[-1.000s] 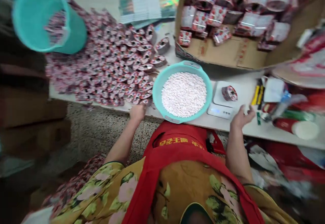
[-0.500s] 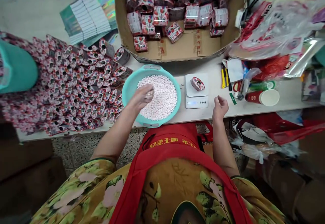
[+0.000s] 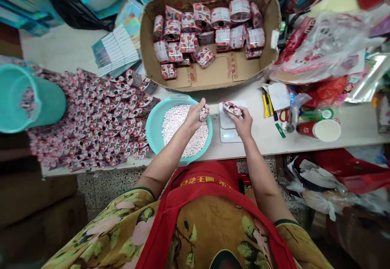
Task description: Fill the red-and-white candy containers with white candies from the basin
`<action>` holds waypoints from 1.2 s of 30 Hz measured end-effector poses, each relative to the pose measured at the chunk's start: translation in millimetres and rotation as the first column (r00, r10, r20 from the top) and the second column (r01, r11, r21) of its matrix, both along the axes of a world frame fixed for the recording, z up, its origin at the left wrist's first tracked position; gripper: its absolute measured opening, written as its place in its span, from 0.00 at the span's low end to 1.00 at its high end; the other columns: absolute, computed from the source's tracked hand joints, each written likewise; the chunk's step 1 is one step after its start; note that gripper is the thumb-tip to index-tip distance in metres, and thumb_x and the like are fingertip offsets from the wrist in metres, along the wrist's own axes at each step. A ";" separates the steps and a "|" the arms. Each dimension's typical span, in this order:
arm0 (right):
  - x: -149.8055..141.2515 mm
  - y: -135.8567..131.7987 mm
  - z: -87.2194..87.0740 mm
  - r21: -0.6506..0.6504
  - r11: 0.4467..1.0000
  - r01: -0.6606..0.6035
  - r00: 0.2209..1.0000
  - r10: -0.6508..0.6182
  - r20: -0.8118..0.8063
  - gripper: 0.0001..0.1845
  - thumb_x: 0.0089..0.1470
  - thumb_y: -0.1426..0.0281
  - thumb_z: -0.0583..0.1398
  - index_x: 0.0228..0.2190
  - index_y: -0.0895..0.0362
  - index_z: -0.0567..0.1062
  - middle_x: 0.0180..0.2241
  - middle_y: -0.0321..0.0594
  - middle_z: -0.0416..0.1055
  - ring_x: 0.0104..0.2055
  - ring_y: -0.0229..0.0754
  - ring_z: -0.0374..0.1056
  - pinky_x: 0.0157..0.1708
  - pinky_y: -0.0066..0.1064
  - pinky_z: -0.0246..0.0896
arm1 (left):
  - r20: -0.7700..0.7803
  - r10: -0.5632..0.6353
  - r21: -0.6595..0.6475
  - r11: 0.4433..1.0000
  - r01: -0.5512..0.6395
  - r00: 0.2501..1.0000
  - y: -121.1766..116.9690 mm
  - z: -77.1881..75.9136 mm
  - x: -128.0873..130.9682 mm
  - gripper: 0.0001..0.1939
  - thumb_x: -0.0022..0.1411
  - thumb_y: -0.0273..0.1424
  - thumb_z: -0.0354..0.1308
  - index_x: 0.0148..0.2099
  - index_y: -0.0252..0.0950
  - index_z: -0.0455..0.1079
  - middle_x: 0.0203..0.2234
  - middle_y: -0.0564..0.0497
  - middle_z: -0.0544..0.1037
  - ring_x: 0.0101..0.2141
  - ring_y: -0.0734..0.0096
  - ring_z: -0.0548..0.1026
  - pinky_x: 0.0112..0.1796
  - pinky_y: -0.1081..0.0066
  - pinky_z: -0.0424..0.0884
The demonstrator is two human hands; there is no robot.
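My left hand [image 3: 196, 116] is above the right part of a turquoise basin [image 3: 154, 129], its fingers curled around several pale, pill-like candies. Many more of these small whitish candies [image 3: 174, 126] fill the basin. Over a white digital scale [image 3: 230, 137], my right hand [image 3: 243, 123] grips a small red-and-white printed packet [image 3: 230, 107] by its near side. The packet's top faces up, with a dark opening in it. Whether its base touches the scale plate is hidden.
Rows of similar packets [image 3: 100, 118] stand left of the basin, beside a turquoise bucket [image 3: 50, 102]. Behind is a cardboard box [image 3: 210, 80] of strawberry-printed packs. A yellow cutter [image 3: 268, 104], paper cup [image 3: 327, 130] and plastic bags [image 3: 329, 45] lie at the right.
My right hand has come in from the right and taken hold of the packet on the scale. My left hand has moved right across the basin with candies in it. The view has shifted.
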State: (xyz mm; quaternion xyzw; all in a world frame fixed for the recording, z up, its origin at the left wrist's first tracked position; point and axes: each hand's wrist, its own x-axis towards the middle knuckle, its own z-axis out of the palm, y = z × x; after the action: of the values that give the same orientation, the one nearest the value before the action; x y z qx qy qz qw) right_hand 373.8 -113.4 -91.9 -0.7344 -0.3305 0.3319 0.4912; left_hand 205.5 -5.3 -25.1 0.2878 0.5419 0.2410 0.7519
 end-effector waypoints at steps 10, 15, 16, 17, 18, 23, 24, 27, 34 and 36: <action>-83.4 33.7 75.7 -0.071 0.781 -0.620 0.736 0.549 -0.395 0.27 0.39 0.55 0.75 0.39 0.57 0.82 0.33 0.37 0.79 0.32 0.42 0.73 0.37 0.35 0.72 | 0.199 0.141 -0.184 0.977 -0.105 0.970 -13.0 -1.7 -89.7 0.37 0.58 0.65 0.53 0.33 0.32 0.73 0.22 0.49 0.76 0.22 0.73 0.74 0.24 0.75 0.68; -112.0 39.1 62.0 -0.181 0.664 -0.725 0.665 0.606 -0.436 0.26 0.38 0.55 0.75 0.37 0.58 0.83 0.34 0.39 0.81 0.33 0.44 0.75 0.38 0.36 0.74 | 0.210 0.188 -0.200 0.969 -0.146 0.959 -25.7 -9.8 -115.8 0.31 0.57 0.58 0.61 0.31 0.30 0.73 0.20 0.49 0.74 0.19 0.74 0.71 0.23 0.74 0.66; -114.5 39.2 60.7 -0.186 0.655 -0.732 0.658 0.611 -0.439 0.26 0.38 0.55 0.75 0.38 0.57 0.83 0.35 0.39 0.81 0.34 0.45 0.75 0.39 0.37 0.74 | 0.213 0.202 -0.177 0.970 -0.166 0.956 -27.8 -12.8 -119.3 0.29 0.57 0.56 0.63 0.31 0.30 0.73 0.20 0.50 0.74 0.20 0.75 0.71 0.24 0.74 0.67; -116.4 39.5 60.0 -0.186 0.650 -0.737 0.654 0.615 -0.441 0.26 0.38 0.55 0.75 0.38 0.57 0.83 0.35 0.39 0.81 0.35 0.45 0.75 0.40 0.37 0.74 | 0.216 0.217 -0.149 0.971 -0.188 0.952 -29.3 -15.9 -122.2 0.28 0.56 0.54 0.65 0.30 0.30 0.72 0.21 0.50 0.74 0.20 0.76 0.71 0.25 0.74 0.66; -117.8 39.8 59.9 -0.182 0.647 -0.741 0.649 0.618 -0.445 0.27 0.38 0.55 0.75 0.38 0.57 0.83 0.35 0.39 0.81 0.35 0.46 0.75 0.40 0.38 0.74 | 0.219 0.230 -0.121 0.971 -0.207 0.948 -30.1 -19.1 -125.0 0.26 0.56 0.52 0.66 0.30 0.30 0.72 0.21 0.51 0.74 0.20 0.77 0.71 0.25 0.75 0.66; -119.5 42.7 60.9 -0.119 0.696 -0.708 0.668 0.606 -0.431 0.30 0.33 0.57 0.77 0.39 0.55 0.82 0.37 0.39 0.81 0.38 0.46 0.76 0.43 0.39 0.73 | 0.058 0.170 0.089 0.981 -0.175 0.984 -28.0 -35.2 -143.0 0.19 0.64 0.45 0.58 0.32 0.33 0.72 0.18 0.57 0.65 0.18 0.79 0.62 0.24 0.76 0.61; -119.3 44.4 60.8 -0.092 0.729 -0.678 0.691 0.590 -0.418 0.30 0.31 0.57 0.77 0.38 0.54 0.82 0.37 0.38 0.80 0.39 0.46 0.76 0.44 0.39 0.73 | -0.041 0.110 0.184 0.978 -0.100 0.993 -27.5 -36.9 -148.6 0.17 0.65 0.42 0.57 0.32 0.33 0.73 0.18 0.56 0.66 0.20 0.77 0.65 0.26 0.75 0.63; -119.9 55.2 59.9 0.014 0.832 -0.554 0.785 0.528 -0.323 0.31 0.31 0.56 0.77 0.39 0.53 0.81 0.40 0.39 0.79 0.42 0.47 0.75 0.47 0.41 0.72 | -0.391 -0.093 0.439 0.856 0.275 0.916 -26.3 -32.3 -168.4 0.07 0.60 0.33 0.60 0.37 0.35 0.76 0.34 0.48 0.79 0.40 0.64 0.76 0.46 0.65 0.71; -152.6 104.1 49.9 0.094 0.761 -0.642 0.766 0.643 0.028 0.26 0.43 0.52 0.72 0.41 0.52 0.79 0.41 0.42 0.76 0.44 0.48 0.73 0.50 0.43 0.70 | -0.649 -0.069 0.648 0.471 0.598 0.758 -4.7 13.4 -193.0 0.29 0.61 0.26 0.55 0.65 0.45 0.63 0.64 0.44 0.67 0.63 0.56 0.64 0.62 0.56 0.60; -166.4 116.7 48.1 0.128 0.765 -0.631 0.770 0.638 -0.014 0.29 0.44 0.51 0.72 0.45 0.52 0.76 0.44 0.42 0.75 0.46 0.47 0.73 0.50 0.43 0.71 | -0.704 -0.094 0.608 0.432 0.666 0.704 12.7 20.5 -195.3 0.25 0.63 0.27 0.56 0.62 0.45 0.66 0.57 0.44 0.73 0.57 0.56 0.70 0.58 0.58 0.65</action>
State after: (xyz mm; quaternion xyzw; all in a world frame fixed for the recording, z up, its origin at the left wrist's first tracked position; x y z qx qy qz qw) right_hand 207.4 3.3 -43.7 -0.5402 -0.5638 0.4791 0.4010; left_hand 10.2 7.4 -4.6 0.7880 0.4709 0.1812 0.3529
